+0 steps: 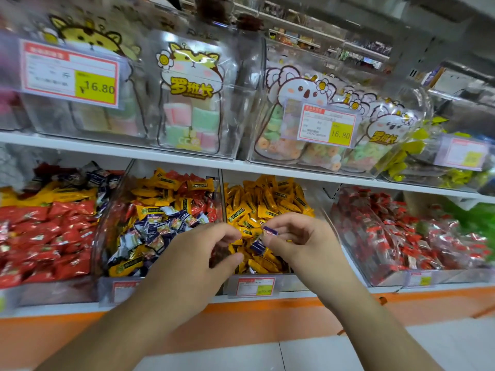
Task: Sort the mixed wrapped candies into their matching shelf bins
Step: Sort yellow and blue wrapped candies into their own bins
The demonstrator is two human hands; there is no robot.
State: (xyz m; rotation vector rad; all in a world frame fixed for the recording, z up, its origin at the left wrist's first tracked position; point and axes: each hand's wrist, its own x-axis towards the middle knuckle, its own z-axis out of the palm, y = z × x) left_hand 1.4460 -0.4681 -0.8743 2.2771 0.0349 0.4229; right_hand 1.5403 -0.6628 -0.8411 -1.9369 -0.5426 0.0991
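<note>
Both hands hover over the bin of yellow wrapped candies (270, 202) on the lower shelf. My right hand (297, 242) pinches two purple-and-white wrapped candies (263, 238) between thumb and fingers. My left hand (198, 253) is just left of them, fingers curled, fingertips close to the purple candies; whether it holds anything is hidden. To the left stands a mixed bin (160, 220) with purple, yellow and red candies together.
A bin of red candies (45, 234) with some yellow and purple on top stands far left. Another red candy bin (401, 236) stands at right. Clear bins of marshmallow and ring sweets (192, 113) fill the upper shelf. Price tags (255, 286) hang on the bin fronts.
</note>
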